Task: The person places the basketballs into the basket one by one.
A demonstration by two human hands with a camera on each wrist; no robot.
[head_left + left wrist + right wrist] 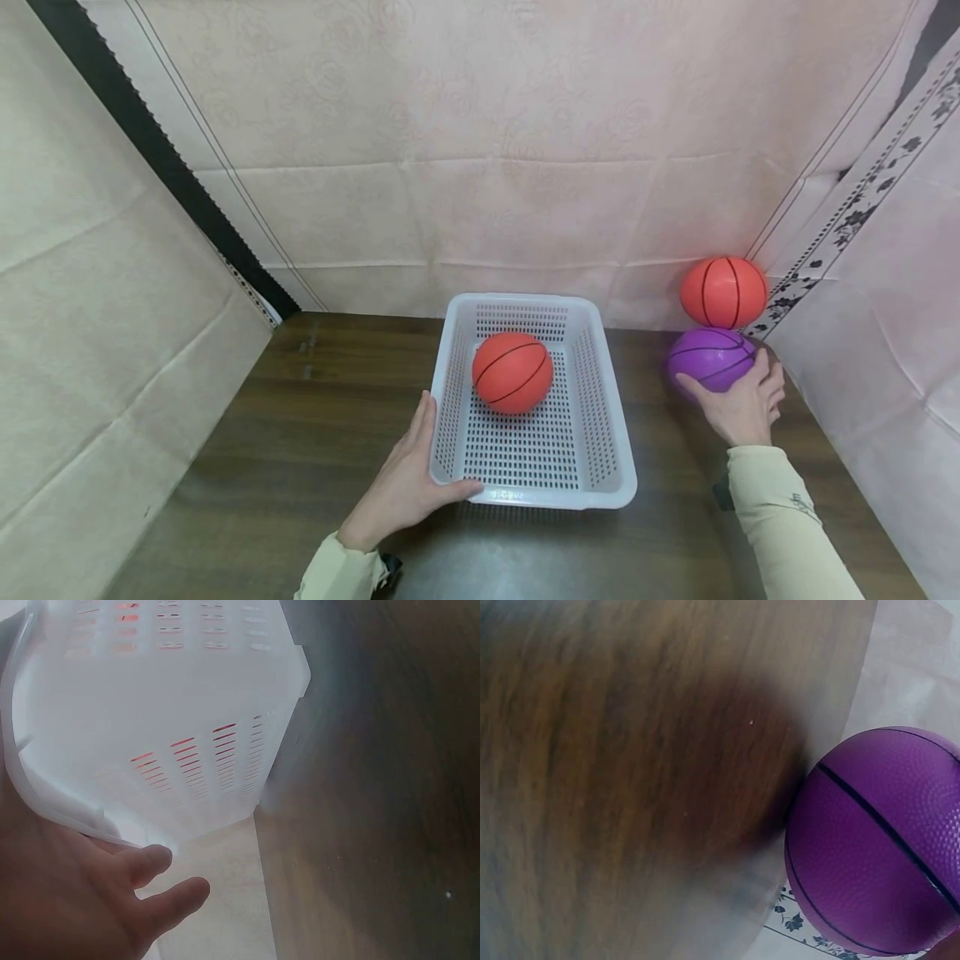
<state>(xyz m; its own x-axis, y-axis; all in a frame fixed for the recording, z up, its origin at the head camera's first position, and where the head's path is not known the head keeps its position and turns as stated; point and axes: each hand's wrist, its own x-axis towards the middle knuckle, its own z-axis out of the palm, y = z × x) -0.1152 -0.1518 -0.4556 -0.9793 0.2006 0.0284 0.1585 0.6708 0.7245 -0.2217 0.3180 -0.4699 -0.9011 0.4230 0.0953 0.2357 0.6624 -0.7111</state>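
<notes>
In the head view, a white perforated plastic basket [532,497] stands on the table with a red-orange toy basketball [513,373] inside. My left hand [408,475] holds the basket's near left corner, thumb over the front rim and fingers along the outer left side. The left wrist view shows fingertips [154,862] beside the slotted wall. At the right, my right hand [745,400] grips a purple toy basketball [708,358], its thumb on the left and fingers round the right. The purple ball fills the right side of the right wrist view, where the hand is mostly hidden.
A second red-orange ball [723,292] sits in the far right corner, just behind the purple one. Pale cloth walls [480,208] enclose the brown wooden table [300,467] at the back, left and right. The right wall stands close to my right hand.
</notes>
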